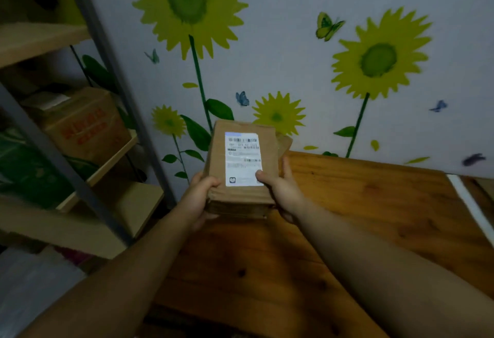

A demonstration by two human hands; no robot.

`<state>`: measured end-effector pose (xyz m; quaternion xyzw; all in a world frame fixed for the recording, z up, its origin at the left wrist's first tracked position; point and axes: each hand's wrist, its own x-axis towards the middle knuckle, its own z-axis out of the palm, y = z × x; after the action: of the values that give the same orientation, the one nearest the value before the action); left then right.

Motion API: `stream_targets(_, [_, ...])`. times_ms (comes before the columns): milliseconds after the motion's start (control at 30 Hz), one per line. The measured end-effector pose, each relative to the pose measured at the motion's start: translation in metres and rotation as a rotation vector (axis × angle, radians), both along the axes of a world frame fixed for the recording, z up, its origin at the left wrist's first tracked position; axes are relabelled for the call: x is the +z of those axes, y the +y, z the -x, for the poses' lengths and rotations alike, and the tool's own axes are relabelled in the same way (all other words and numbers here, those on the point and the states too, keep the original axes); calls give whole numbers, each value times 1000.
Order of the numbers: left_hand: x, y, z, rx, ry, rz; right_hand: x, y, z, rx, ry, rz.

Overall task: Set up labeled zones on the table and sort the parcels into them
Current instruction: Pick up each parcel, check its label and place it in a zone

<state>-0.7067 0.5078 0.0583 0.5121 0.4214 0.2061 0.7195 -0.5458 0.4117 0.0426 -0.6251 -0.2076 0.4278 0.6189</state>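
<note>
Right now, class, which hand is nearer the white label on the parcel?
Right. The right hand rests its thumb on the label; the left hand grips the parcel at its left edge, off the label.

both hands hold brown parcel above wooden table: left hand grips left edge, right hand grips right edge, thumb on white label. shelf with cardboard box at left.

The brown parcel carries a white, black-barcoded label. Behind the parcel, yellow-green sunflowers pattern the grey wall. Beneath it lies an orange-brown table.
</note>
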Motion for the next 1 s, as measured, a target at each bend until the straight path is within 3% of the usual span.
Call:
stream_targets(167, [31,-44,-7,-97,-255,-16,55,-67,2,58,-64,-103])
stream_targets(267, [53,-72,-15,-174,-400,-87,86,-107,-3,-1,-215,-209])
stream_targets(433, [98,-120,-27,-265,-496,-328,130,-177,-2,-114,-437,-312])
stream_targets(633, [129,-188,-44,-365,-569,-532,158,-263,-9,-174,-558,-397])
stream_targets(833, [136,-294,-94,-415,-594,-384,166,-373,-39,-271,-566,-307])
stream_targets(900, [135,-337,-117,-453,-500,-258,165,-415,-57,-304,-532,-213])
stream_targets(1000, [127,-407,-151,-595,-246,-79,157,-484,-79,-372,-296,5])
